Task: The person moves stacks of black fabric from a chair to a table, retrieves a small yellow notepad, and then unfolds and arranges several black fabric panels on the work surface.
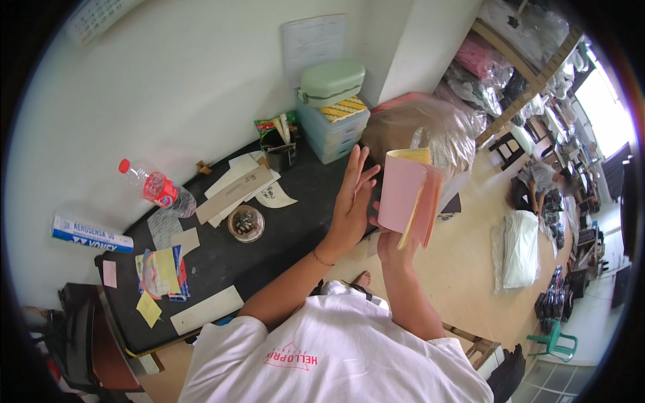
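Observation:
A pad of pink and yellow paper point(403, 191) stands upright in my right hand point(395, 247), gripped at its lower end. Its sheets are bent over at the top, and loose edges fan out on the right side. My left hand point(351, 201) is just left of the pad, palm turned toward it and fingers stretched apart, holding nothing. Whether the left thumb brushes the pad I cannot tell. Both hands are raised over the right end of a black-topped table point(295, 201).
On the table are a plastic bottle point(161, 191), a jar point(246, 224), card strips point(235, 195), a pen cup point(279, 151) and a drawer box point(332, 127) under a green case point(331, 82). Plastic-wrapped bundles point(430, 134) stand behind. A person point(537, 185) bends over at far right.

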Available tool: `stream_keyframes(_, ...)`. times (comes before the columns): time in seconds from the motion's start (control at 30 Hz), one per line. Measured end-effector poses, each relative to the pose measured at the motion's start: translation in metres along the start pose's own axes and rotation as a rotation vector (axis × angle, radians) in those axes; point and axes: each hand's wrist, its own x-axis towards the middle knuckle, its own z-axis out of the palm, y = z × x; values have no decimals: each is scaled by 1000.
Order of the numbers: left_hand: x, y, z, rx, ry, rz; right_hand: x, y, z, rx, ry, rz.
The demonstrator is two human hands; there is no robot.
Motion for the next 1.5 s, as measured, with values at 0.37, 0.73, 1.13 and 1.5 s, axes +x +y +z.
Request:
stream_keyframes(0.37, -50, -82, -6, -44, -236, -225, 22, 9, -25, -597, 260, -196)
stream_keyframes(0.73, -6, -34, -2, -498, 215, -272, -26, 6, -57, -7, 132, 454)
stream_keyframes(1.13, -16, -34, -47, -279, 273, -314, -27, 14, -89, -669, 92, 22)
stream_keyframes(1.5, -33, -39, -109, -338, 340, -438, -3, 12, -68, -1019, -179, -49)
